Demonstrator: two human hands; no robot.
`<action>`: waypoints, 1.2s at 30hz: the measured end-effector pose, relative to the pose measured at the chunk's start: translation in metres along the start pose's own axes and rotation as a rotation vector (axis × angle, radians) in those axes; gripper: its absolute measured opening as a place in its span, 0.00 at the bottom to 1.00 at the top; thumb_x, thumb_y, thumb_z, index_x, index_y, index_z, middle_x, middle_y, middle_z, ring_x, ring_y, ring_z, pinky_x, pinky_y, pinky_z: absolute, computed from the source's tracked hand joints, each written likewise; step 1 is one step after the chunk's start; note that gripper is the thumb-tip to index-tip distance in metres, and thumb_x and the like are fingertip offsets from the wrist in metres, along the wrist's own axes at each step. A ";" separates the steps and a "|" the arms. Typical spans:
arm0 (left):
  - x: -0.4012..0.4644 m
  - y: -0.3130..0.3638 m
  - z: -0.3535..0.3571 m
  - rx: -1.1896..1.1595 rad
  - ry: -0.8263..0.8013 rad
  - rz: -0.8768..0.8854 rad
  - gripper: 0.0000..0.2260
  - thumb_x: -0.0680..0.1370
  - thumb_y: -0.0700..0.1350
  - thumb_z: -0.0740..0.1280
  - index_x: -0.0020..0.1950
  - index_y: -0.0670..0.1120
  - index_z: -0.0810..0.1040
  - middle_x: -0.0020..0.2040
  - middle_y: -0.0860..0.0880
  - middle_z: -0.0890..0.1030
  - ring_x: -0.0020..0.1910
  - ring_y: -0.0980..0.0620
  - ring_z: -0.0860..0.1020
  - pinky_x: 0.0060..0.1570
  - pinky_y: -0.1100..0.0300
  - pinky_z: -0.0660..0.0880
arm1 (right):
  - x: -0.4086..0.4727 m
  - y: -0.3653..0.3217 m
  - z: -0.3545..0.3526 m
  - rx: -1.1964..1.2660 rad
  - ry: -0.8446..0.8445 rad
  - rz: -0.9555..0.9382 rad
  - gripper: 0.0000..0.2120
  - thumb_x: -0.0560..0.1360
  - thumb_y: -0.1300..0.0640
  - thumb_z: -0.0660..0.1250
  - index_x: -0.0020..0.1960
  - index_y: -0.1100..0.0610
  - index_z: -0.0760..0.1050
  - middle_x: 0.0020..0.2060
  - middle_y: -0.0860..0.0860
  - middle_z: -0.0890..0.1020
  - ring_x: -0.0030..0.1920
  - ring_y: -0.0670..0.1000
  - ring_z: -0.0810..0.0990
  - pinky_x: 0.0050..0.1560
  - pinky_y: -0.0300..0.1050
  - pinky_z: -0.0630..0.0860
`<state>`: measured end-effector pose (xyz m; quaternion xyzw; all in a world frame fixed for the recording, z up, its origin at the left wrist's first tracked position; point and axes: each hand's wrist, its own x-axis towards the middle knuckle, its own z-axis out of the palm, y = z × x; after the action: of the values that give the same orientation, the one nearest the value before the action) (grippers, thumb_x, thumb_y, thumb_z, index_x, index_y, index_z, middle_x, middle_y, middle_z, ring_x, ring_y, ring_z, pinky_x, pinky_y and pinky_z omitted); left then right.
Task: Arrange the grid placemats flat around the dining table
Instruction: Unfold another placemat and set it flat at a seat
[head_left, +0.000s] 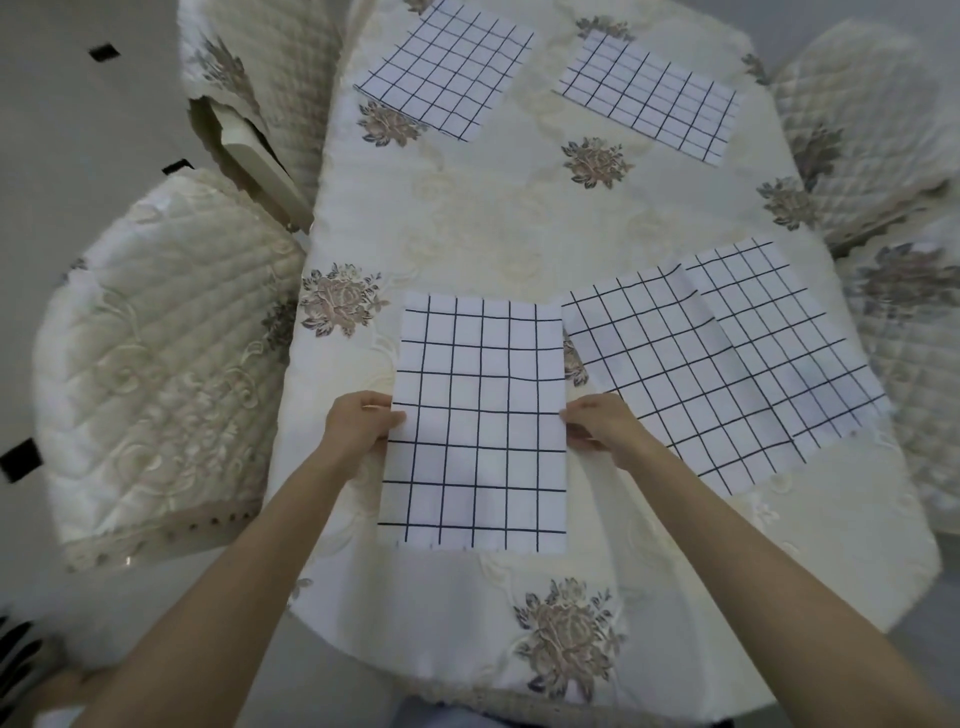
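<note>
Left hand (358, 426) and right hand (597, 422) pinched opposite edges of the near placemat (478, 421), flat on the floral tablecloth (519, 228). Three other mats (727, 364) lay elsewhere; quilted chairs (156, 364) flanked the table.

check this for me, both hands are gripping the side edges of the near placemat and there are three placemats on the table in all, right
Not quite. The count is off: the head view shows five placemats, not three. Besides the near placemat, two overlapping ones lie to its right and two more at the far end. The rest holds: the left hand and right hand grip its side edges.
</note>
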<state>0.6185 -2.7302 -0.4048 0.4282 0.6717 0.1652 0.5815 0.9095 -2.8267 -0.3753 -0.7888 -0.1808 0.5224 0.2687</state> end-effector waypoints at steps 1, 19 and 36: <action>0.001 0.001 -0.002 -0.007 0.004 0.005 0.13 0.70 0.38 0.75 0.53 0.41 0.80 0.39 0.46 0.79 0.41 0.46 0.77 0.52 0.49 0.77 | -0.002 0.001 0.001 -0.005 -0.012 -0.003 0.05 0.75 0.64 0.69 0.40 0.61 0.78 0.33 0.57 0.79 0.31 0.51 0.78 0.30 0.37 0.78; 0.051 0.017 -0.052 0.168 0.039 0.046 0.10 0.72 0.35 0.74 0.51 0.41 0.79 0.32 0.45 0.74 0.29 0.49 0.70 0.25 0.64 0.69 | -0.009 0.003 0.058 -0.067 -0.088 -0.026 0.10 0.78 0.60 0.64 0.43 0.64 0.79 0.35 0.59 0.83 0.29 0.51 0.83 0.35 0.44 0.82; 0.073 0.018 -0.051 0.310 0.114 0.107 0.12 0.71 0.39 0.75 0.52 0.44 0.80 0.42 0.41 0.80 0.37 0.45 0.76 0.43 0.55 0.73 | -0.018 0.001 0.064 -0.150 -0.122 -0.109 0.13 0.79 0.57 0.61 0.37 0.59 0.75 0.37 0.56 0.83 0.34 0.54 0.81 0.43 0.47 0.81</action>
<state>0.5818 -2.6498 -0.4253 0.5380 0.6971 0.1145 0.4599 0.8432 -2.8229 -0.3829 -0.7623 -0.2781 0.5392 0.2256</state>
